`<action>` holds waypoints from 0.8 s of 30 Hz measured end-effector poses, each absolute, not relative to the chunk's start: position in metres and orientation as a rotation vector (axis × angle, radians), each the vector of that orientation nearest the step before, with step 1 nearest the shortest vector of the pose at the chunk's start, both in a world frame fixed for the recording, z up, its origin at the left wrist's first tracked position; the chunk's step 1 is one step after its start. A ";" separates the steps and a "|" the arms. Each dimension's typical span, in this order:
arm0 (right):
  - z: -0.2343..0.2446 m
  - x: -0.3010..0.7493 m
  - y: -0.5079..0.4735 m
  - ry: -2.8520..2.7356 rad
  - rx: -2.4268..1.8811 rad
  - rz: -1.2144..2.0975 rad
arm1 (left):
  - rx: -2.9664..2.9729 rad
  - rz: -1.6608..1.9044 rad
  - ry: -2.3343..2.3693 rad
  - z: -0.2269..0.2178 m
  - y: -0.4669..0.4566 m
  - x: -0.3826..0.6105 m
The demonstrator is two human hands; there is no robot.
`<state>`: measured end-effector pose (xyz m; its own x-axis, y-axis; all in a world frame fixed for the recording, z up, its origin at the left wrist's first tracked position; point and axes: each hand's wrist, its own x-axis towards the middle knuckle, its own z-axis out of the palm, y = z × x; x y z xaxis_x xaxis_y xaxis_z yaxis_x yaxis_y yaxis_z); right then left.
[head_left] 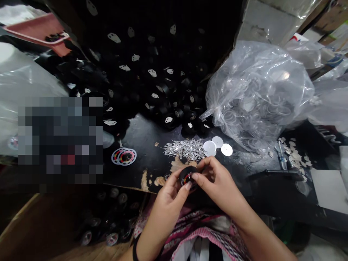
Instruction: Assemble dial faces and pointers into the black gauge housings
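Note:
My left hand (170, 192) and my right hand (214, 179) together hold a small round black gauge housing (187, 176) with a coloured dial face, just above the near edge of the black table (144, 139). Fingers of both hands are curled round its rim. Right behind it lies a heap of small silvery pointer needles (185, 148). Beside the needles lie three white round discs (217, 146). A printed dial face (124, 156) lies flat to the left.
A big pile of black housings (163, 94) fills the table's back. A clear plastic bag of rings (258, 98) sits at the right, with small white bits (295, 157) beyond it. A bin of finished gauges (108, 221) stands below left.

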<state>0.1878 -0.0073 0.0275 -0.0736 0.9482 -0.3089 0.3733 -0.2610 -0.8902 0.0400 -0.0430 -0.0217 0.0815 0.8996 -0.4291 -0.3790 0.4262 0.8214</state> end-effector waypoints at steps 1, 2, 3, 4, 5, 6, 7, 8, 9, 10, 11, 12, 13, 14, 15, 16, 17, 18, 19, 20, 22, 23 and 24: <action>0.026 0.189 -0.012 -1.439 -1.642 1.339 | 0.628 1.012 1.128 -0.023 -0.045 0.039; 0.025 0.191 -0.017 -1.463 -1.636 1.339 | 0.663 0.981 1.148 -0.024 -0.048 0.037; 0.025 0.194 -0.021 -1.511 -1.621 1.341 | 0.691 0.960 1.172 -0.025 -0.050 0.035; 0.025 0.197 -0.023 -1.581 -1.602 1.337 | 0.710 0.949 1.199 -0.026 -0.051 0.032; 0.025 0.201 -0.023 -1.670 -1.588 1.309 | 0.715 0.949 1.228 -0.027 -0.052 0.029; 0.025 0.206 -0.021 -1.771 -1.591 1.245 | 0.706 0.959 1.259 -0.029 -0.053 0.025; 0.024 0.210 -0.017 -1.875 -1.622 1.149 | 0.684 0.975 1.289 -0.029 -0.052 0.022; 0.024 0.213 -0.011 -1.976 -1.680 1.031 | 0.651 0.992 1.310 -0.030 -0.051 0.019; 0.024 0.216 -0.005 -2.067 -1.756 0.906 | 0.612 1.006 1.316 -0.030 -0.050 0.016; 0.023 0.217 0.001 -2.147 -1.840 0.794 | 0.572 1.013 1.310 -0.030 -0.049 0.015; 0.023 0.218 0.006 -2.217 -1.917 0.715 | 0.531 1.023 1.302 -0.030 -0.047 0.014; 0.023 0.217 0.010 -2.273 -1.978 0.666 | 0.494 1.032 1.290 -0.029 -0.046 0.014; 0.022 0.215 0.013 -2.311 -2.023 0.632 | 0.457 1.042 1.274 -0.027 -0.045 0.015; 0.021 0.212 0.016 -2.333 -2.053 0.598 | 0.421 1.059 1.254 -0.026 -0.044 0.017; 0.020 0.209 0.017 -2.345 -2.072 0.561 | 0.385 1.076 1.232 -0.024 -0.043 0.019; 0.019 0.206 0.018 -2.357 -2.081 0.525 | 0.350 1.087 1.207 -0.023 -0.042 0.021; 0.017 0.203 0.019 -2.374 -2.081 0.492 | 0.318 1.091 1.181 -0.022 -0.041 0.024; 0.015 0.201 0.020 -2.394 -2.079 0.459 | 0.290 1.090 1.158 -0.021 -0.041 0.027; 0.013 0.199 0.021 -2.414 -2.078 0.430 | 0.273 1.086 1.143 -0.020 -0.040 0.030; 0.012 0.198 0.023 -2.430 -2.078 0.412 | 0.269 1.080 1.130 -0.020 -0.040 0.032; 0.011 0.197 0.026 -2.424 -2.076 0.426 | 0.280 1.085 1.109 -0.020 -0.038 0.038; 0.011 0.197 0.026 -2.399 -2.065 0.456 | 0.289 1.101 1.098 -0.020 -0.037 0.040; 0.012 0.197 0.026 -2.363 -2.045 0.493 | 0.298 1.117 1.085 -0.020 -0.035 0.043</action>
